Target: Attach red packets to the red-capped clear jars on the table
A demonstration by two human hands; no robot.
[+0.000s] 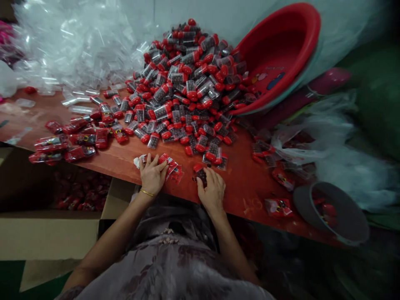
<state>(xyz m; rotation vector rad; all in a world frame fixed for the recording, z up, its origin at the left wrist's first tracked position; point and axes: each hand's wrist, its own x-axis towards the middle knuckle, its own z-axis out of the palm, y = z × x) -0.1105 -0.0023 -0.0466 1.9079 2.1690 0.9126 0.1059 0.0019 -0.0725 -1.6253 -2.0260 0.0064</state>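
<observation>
My left hand (152, 178), with a gold bracelet at its wrist, rests on the table with its fingers spread. Its fingertips touch a few flat red printed wrappers (170, 163), and a scrap of white paper (137, 161) lies beside it. Near the table's front edge, my right hand (213, 188) has its thumb and fingers closed round a small red-capped container (200, 171) with dark contents, partly hidden by the fingers. Just beyond both hands rises a large pile of similar clear red-capped containers (187, 83).
Wrapped red containers (79, 139) lie at left, above an open cardboard box (50, 235) holding more. Empty clear tubes (78, 41) are heaped behind. A red basin (308, 31) leans at the pile's right. Further right are plastic bags (337, 154) and a grey bowl (353, 216).
</observation>
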